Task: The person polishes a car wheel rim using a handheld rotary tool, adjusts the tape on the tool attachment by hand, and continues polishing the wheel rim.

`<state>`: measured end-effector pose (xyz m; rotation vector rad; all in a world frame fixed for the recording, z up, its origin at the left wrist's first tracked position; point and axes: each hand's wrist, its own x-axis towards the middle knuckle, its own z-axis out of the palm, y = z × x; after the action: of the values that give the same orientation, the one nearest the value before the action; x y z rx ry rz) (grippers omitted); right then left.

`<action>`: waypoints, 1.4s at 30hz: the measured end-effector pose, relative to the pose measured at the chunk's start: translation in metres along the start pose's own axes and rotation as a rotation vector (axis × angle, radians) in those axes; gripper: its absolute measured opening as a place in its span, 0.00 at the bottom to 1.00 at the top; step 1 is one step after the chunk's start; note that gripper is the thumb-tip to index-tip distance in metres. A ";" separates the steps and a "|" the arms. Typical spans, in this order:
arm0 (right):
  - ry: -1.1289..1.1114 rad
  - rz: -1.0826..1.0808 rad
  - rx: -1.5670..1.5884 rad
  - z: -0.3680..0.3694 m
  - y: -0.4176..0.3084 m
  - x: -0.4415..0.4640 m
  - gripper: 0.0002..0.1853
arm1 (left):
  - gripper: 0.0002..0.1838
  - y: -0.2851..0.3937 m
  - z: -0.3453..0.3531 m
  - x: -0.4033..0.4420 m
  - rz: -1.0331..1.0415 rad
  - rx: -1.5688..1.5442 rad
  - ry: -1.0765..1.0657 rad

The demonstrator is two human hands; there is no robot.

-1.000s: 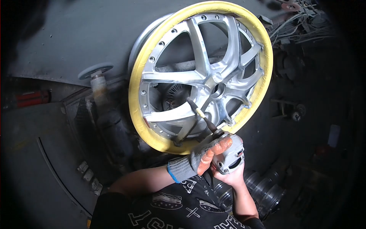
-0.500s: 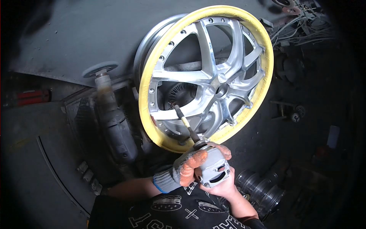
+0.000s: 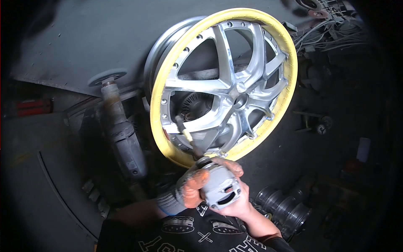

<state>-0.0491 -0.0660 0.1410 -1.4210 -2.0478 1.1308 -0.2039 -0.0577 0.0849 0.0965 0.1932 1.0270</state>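
My left hand (image 3: 189,192), in a grey knit glove with orange coating, is wrapped round the front of a grey die grinder (image 3: 221,185). Orange fingertips show on the tool's far side. My bare right hand (image 3: 237,204) grips the rear of its body from below, with most fingers hidden. A long thin shaft (image 3: 189,136) with a pale yellow section points up and left from the tool, its tip beside a spoke near the lower-left rim. The silver alloy wheel (image 3: 228,63) stands tilted in front of me, its lip (image 3: 158,105) covered in yellow tape.
Left of the wheel stands a larger power tool (image 3: 126,143) with a round disc (image 3: 107,77) on top. A bundle of cables (image 3: 325,35) lies at upper right. Dark cylindrical parts (image 3: 285,206) sit at lower right, and a red object (image 3: 34,107) at far left.
Both hands and the die grinder have shifted left and slightly down. The shaft tip has moved left along the spoke towards the rim. The wheel appears slightly left in view.
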 end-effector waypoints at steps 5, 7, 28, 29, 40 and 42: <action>0.046 0.174 0.047 -0.034 0.031 -0.015 0.40 | 0.38 -0.025 0.010 0.043 0.014 0.040 -0.007; 0.096 0.243 0.180 -0.042 0.042 -0.012 0.36 | 0.39 -0.031 0.016 0.059 -0.027 -0.057 -0.006; -0.042 0.192 0.071 -0.019 0.026 -0.024 0.31 | 0.41 -0.021 0.008 0.020 -0.072 -0.062 0.007; -0.050 0.159 0.052 -0.015 0.021 -0.023 0.35 | 0.42 -0.021 0.004 0.014 -0.068 -0.084 -0.007; -0.019 -0.032 -0.016 0.015 -0.009 -0.002 0.39 | 0.48 -0.006 -0.018 -0.012 0.129 -0.001 -0.088; -0.055 0.048 -0.001 0.009 -0.006 -0.003 0.38 | 0.47 -0.005 -0.009 -0.007 0.097 -0.066 -0.017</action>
<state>-0.0581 -0.0727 0.1409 -1.4620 -2.0615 1.2011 -0.2048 -0.0662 0.0757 0.0552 0.1406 1.1280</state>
